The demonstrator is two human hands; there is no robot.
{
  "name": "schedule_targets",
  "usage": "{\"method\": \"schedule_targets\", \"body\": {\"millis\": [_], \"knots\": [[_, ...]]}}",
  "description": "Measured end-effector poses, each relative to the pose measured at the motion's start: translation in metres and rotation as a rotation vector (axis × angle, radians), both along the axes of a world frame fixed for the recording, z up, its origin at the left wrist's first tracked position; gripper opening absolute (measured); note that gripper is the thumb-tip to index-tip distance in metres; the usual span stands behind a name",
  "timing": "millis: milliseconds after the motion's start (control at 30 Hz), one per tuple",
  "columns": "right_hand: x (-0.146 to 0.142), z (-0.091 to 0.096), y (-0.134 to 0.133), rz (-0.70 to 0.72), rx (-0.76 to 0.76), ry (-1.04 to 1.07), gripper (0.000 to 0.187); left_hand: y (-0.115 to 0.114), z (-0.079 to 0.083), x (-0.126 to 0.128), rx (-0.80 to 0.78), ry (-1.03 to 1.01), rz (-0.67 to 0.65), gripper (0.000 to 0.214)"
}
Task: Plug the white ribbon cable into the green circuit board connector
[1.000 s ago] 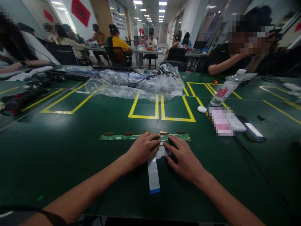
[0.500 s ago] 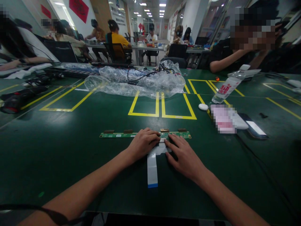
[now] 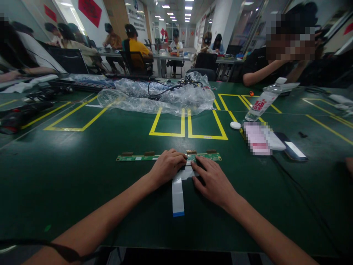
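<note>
A long, narrow green circuit board [image 3: 140, 158] lies crosswise on the green table. A white flat ribbon cable [image 3: 178, 197] meets its near edge at the middle, then runs down toward me and ends in a blue tip. My left hand [image 3: 169, 165] is closed at the cable's upper end, fingers curled together over the joint; its thumb is mostly hidden. Opposite it, my right hand [image 3: 212, 178] rests with fingers apart, the fingertips touching the board and the cable's upper end. The contact point between cable and board is partly covered by my fingers.
Clear plastic wrap [image 3: 162, 96] with black cables lies beyond the yellow tape outlines. To the right are a tilted water bottle [image 3: 261, 103], a white oval object [image 3: 235, 125] and a phone [image 3: 292, 147]. A person [image 3: 259, 66] sits at the far right.
The whole view has shifted slightly. Both hands stay at the board and cable in nearly the same pose. A bit of another person's hand now shows at the right edge.
</note>
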State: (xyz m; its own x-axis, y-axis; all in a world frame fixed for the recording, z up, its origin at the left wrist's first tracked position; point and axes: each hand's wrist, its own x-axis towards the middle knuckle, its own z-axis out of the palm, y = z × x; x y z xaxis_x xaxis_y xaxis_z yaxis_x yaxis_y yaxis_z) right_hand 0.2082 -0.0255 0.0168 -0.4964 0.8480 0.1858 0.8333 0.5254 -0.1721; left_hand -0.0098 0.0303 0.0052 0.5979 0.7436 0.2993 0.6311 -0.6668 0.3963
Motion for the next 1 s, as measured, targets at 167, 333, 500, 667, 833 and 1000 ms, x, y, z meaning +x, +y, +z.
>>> {"method": "schedule_targets", "body": {"millis": [167, 333, 500, 667, 833, 1000], "knots": [[0.002, 0.0, 0.003, 0.01, 0.013, 0.027, 0.046, 0.0, -0.001, 0.001, 0.027, 0.008, -0.001, 0.018], [0.008, 0.0, 0.006, 0.052, 0.002, 0.059, 0.045, -0.001, -0.001, 0.001, 0.016, 0.002, -0.005, 0.019], [0.01, -0.001, 0.005, 0.059, -0.011, 0.103, 0.043, 0.002, -0.002, -0.003, -0.015, -0.046, -0.031, 0.018], [0.01, -0.003, 0.005, 0.057, -0.012, 0.093, 0.044, 0.003, -0.003, -0.003, -0.012, -0.045, -0.028, 0.016], [0.008, -0.003, 0.003, 0.046, -0.007, 0.078, 0.045, 0.001, -0.004, 0.0, -0.008, -0.044, -0.007, 0.016], [0.007, -0.005, 0.002, 0.033, 0.008, 0.086, 0.046, 0.0, 0.0, 0.001, -0.011, -0.018, -0.009, 0.016]]}}
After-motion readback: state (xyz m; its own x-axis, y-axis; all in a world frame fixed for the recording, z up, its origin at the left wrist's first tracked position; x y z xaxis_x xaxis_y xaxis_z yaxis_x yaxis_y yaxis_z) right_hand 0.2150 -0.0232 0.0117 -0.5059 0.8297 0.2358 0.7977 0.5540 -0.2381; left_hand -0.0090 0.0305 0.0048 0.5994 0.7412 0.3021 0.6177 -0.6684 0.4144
